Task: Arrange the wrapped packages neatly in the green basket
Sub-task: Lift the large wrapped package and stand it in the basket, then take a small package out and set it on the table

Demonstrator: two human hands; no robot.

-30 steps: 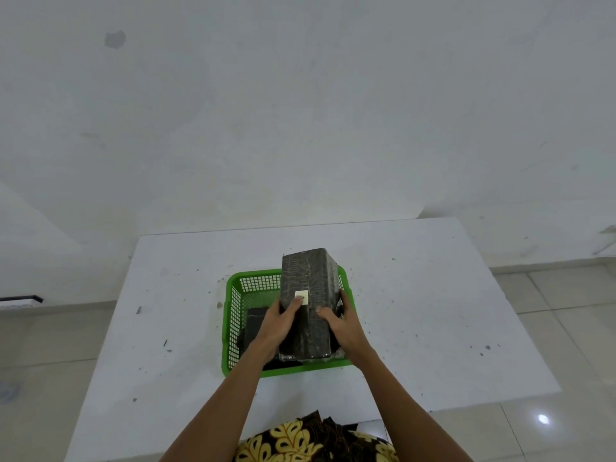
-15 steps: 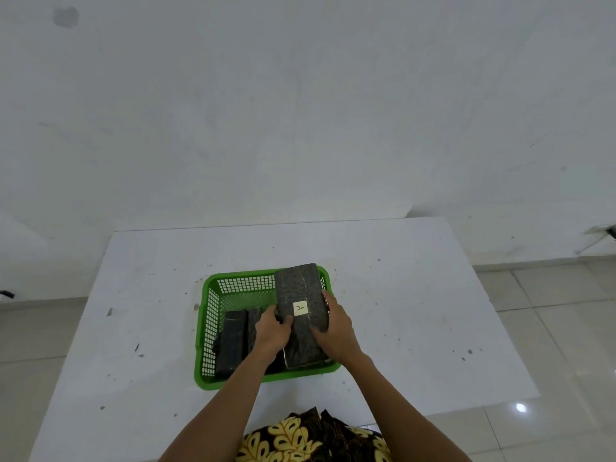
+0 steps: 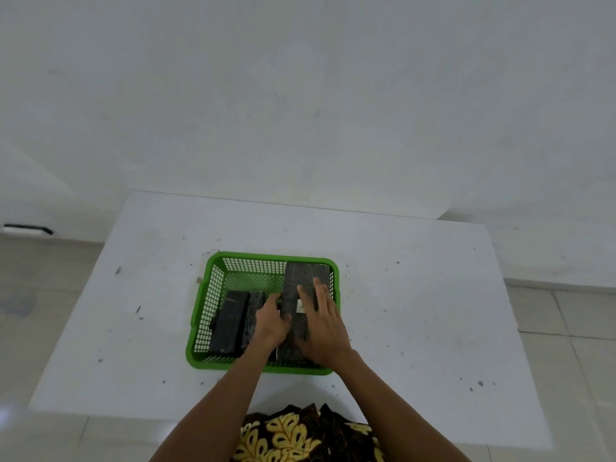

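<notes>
A green mesh basket (image 3: 213, 285) stands near the front middle of the white table. A large dark wrapped package (image 3: 300, 278) with a small white label lies flat along the basket's right side. My right hand (image 3: 323, 331) rests palm-down on top of it, fingers spread. My left hand (image 3: 271, 323) grips its left edge. Two smaller dark packages (image 3: 230, 323) stand side by side in the basket's left half, the right one (image 3: 254, 311) partly hidden by my left hand.
The white table (image 3: 416, 311) has small dark specks and reaches a white wall behind. Tiled floor shows on both sides. Patterned black-and-yellow clothing (image 3: 300, 435) is at the table's front edge.
The large package has gone from standing tilted up to lying flat in the basket's right side. My right hand has moved onto its top.
</notes>
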